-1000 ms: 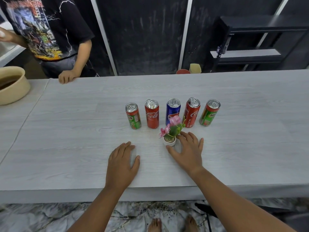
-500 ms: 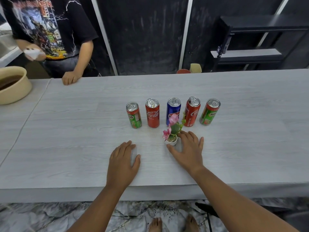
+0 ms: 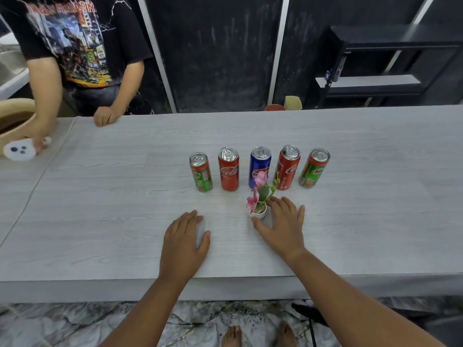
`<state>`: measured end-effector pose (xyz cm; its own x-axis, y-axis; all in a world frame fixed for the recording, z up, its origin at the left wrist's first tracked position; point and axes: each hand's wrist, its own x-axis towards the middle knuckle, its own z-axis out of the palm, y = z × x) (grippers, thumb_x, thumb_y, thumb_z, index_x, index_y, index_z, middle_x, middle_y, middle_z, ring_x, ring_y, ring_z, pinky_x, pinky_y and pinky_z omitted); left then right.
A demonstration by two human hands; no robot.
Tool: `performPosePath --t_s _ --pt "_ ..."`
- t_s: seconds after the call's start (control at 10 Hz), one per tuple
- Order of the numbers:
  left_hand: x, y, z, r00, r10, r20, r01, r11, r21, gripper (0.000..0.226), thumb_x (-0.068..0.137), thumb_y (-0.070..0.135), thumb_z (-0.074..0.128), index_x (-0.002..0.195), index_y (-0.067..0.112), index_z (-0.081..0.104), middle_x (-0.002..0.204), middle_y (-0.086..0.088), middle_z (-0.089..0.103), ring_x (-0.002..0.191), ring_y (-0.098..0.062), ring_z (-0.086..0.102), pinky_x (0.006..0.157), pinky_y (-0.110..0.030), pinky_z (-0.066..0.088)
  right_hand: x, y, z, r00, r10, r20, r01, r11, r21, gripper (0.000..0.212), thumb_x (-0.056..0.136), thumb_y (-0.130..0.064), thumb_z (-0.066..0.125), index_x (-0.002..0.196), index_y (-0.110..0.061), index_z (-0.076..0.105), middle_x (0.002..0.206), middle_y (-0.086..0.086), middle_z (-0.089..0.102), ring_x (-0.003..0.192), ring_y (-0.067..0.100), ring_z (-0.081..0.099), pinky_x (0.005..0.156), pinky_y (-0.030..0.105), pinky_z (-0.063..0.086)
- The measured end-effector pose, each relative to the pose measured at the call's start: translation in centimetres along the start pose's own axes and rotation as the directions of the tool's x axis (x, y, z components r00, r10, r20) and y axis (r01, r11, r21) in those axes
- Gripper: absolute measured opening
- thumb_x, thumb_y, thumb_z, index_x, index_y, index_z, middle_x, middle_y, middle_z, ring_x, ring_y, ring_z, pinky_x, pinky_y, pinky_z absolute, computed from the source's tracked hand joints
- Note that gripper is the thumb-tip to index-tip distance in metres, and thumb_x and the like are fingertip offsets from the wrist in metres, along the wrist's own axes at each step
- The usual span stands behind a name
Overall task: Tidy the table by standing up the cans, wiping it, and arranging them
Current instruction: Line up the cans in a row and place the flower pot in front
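Five cans standing upright in a row across the middle of the grey table [image 3: 350, 221]: a green Milo can [image 3: 201, 172] on the left end, then a red Coke can [image 3: 228, 169], a blue can [image 3: 260, 166], a second red Coke can [image 3: 288, 167] and another green Milo can [image 3: 314, 168] on the right end. Small gaps between them, none touching as far as I can see.

Both hands sit nearer the table edge than the row, well short of the cans. Left hand [image 3: 184, 242] lies flat, palm down, fingers loosely together, holding nothing, just below the first two cans. Right hand [image 3: 281, 227] is spread wide and flat too, thumb and forefinger curving round the little white flower pot [image 3: 259, 213] with pink blossoms, which stands in front of the blue can. Whether the fingers actually touch the pot is hard to say from this angle.

Another person stands at the far left side, one hand [image 3: 105, 116] on the table edge.
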<state>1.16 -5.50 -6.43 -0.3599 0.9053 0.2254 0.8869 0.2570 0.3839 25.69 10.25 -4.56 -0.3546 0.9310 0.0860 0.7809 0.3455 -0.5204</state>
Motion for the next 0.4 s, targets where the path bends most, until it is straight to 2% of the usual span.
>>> performPosePath --t_s 0.2,0.3,0.4 --pt "0.0 0.1 0.1 1.0 0.006 -0.012 -0.006 1.0 0.001 0.051 0.105 0.052 0.051 0.147 0.023 0.061 0.159 0.003 0.056 0.15 -0.018 0.047 0.126 -0.047 0.037 -0.1 0.1 -0.2 1.0 -0.001 -0.014 0.001 0.999 0.038 0.058 0.091 -0.06 0.067 0.139 -0.028 0.061 0.146 -0.006 0.061 0.155 0.024 0.035 0.13 0.063 -0.002" --pt "0.2 0.0 0.2 1.0 0.017 -0.022 -0.017 1.0 0.01 0.051 0.105 0.05 0.054 0.145 0.02 0.063 0.158 0.0 0.057 0.149 -0.021 0.049 0.125 -0.049 0.039 0.0 0.1 -0.5 1.0 -0.009 0.01 0.009 0.999 0.045 0.061 0.092 -0.061 0.068 0.142 -0.027 0.057 0.148 -0.006 0.059 0.155 0.023 0.035 0.13 0.061 -0.004" --pt "0.2 0.4 0.0 1.0 0.024 -0.019 -0.024 0.999 0.032 0.053 0.104 0.049 0.053 0.143 0.015 0.066 0.156 -0.005 0.06 0.146 -0.027 0.054 0.122 -0.052 0.043 -0.6 0.6 -1.2 1.0 -0.016 0.01 0.015 0.997 0.075 0.068 0.092 -0.064 0.068 0.144 -0.025 0.052 0.147 -0.006 0.056 0.148 0.019 0.042 0.132 0.056 0.002"
